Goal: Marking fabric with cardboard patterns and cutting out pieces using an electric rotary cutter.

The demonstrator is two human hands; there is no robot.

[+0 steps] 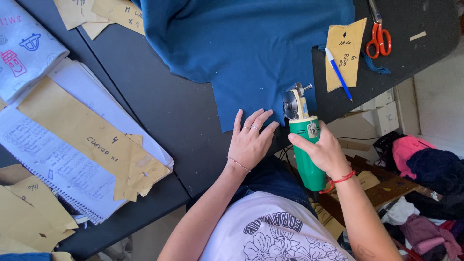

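Observation:
A blue fabric (251,48) lies spread on the black table (164,111), with a narrower part reaching the near edge. My left hand (250,140) rests flat on that near part, fingers spread, rings on two fingers. My right hand (323,151) grips the green body of a hand-held rotary cutter (305,140). Its round blade (290,105) stands at the fabric's right edge, just right of my left fingertips.
Tan paper pattern pieces (92,140) and a spiral notebook (53,164) lie at the left. Another tan piece (344,50) with a blue pen (338,73) and orange scissors (379,39) sit at the right. Clothes (425,164) pile on the floor beyond the table's edge.

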